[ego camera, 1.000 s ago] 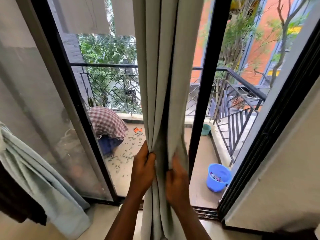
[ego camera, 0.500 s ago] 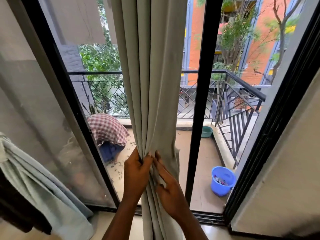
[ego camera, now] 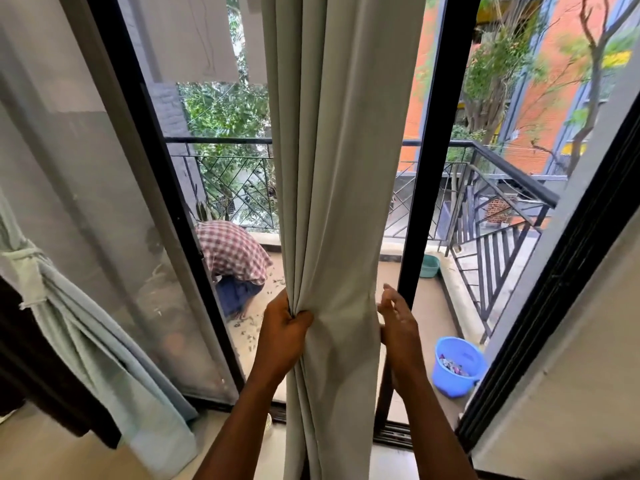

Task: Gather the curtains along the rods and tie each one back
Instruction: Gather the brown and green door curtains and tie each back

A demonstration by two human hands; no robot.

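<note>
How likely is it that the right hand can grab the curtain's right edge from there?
Probably yes: the right hand is open right beside the curtain edge, nothing between them; the left hand grips its folds.

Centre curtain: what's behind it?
Balcony railing runs behind the curtain; a crouching person shows at its left edge. Anything directly behind it is hidden.

The curtain [ego camera: 343,168] is cut off at the top edge, the right hand [ego camera: 398,327] is blurred, and the crouching person [ego camera: 232,251] is partly hidden behind the door frame [ego camera: 173,202].
</note>
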